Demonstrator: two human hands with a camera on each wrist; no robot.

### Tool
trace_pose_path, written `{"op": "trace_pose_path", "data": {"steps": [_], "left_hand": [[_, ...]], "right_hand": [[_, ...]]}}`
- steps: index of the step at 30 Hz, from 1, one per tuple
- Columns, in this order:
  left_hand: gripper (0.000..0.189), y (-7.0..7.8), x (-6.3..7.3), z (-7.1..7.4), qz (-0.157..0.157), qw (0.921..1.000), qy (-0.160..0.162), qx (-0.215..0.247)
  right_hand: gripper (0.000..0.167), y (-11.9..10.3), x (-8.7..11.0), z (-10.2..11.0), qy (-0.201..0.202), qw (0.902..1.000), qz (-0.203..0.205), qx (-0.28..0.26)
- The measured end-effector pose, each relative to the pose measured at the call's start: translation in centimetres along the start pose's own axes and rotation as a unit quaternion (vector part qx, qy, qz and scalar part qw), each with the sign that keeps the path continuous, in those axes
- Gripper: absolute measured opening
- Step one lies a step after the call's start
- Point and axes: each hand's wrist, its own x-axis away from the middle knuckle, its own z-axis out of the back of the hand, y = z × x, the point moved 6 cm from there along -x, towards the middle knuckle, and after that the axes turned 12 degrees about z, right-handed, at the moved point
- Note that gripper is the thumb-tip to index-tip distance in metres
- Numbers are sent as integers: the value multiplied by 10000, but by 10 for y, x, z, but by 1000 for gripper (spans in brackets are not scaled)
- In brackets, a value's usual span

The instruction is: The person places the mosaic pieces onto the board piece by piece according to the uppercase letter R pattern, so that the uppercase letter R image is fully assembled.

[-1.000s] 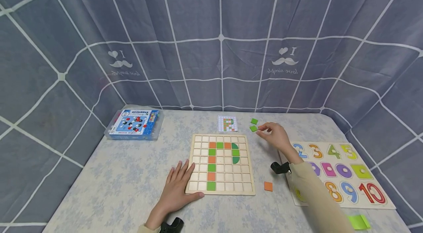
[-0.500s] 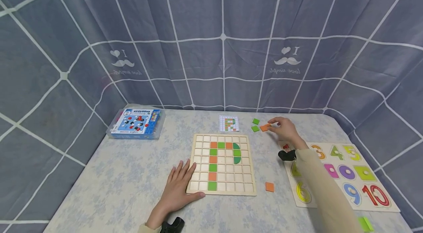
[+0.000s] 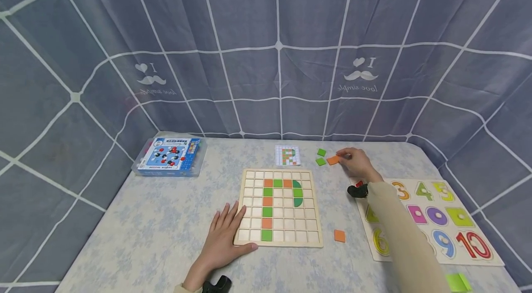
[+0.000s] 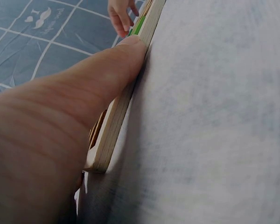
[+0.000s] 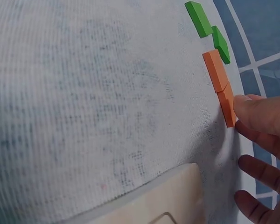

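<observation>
My left hand [image 3: 222, 242] lies with spread, straight fingers against the left edge of the wooden grid board [image 3: 309, 224]. In the left wrist view the thumb [image 4: 107, 65] rests along the board's rim. Orange and green square tiles, with rounded dark green ones, form a pattern on the board. At the back right, my right hand [image 3: 356, 164] pinches an orange tile [image 5: 227, 105] between thumb and forefinger. That tile touches another orange tile [image 5: 215, 70] on the table. Two green tiles [image 5: 199, 19] lie just beyond. The forefinger's contact is partly hidden.
A printed pattern card [image 3: 287, 155] lies behind the board. One orange tile [image 3: 339, 236] sits to the board's right. A number puzzle board [image 3: 453, 256] is under the right forearm, with a bright green object [image 3: 458, 283] nearby. A boxed set [image 3: 169, 157] stands back left.
My right hand has shifted right from beside the green tiles, and orange tiles now show at its fingertips. The left hand stays on the board.
</observation>
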Motion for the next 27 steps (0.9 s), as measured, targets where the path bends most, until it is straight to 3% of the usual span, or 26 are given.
{"op": "trace_pose_path", "data": {"steps": [6, 27], "left_hand": [[97, 2, 1, 3, -72, 9999, 91, 32], [96, 4, 2, 3, -171, 9996, 215, 32]], "right_hand": [[28, 4, -1, -3, -64, 9999, -120, -27], [24, -5, 0, 1, -399, 9967, -85, 695]]}}
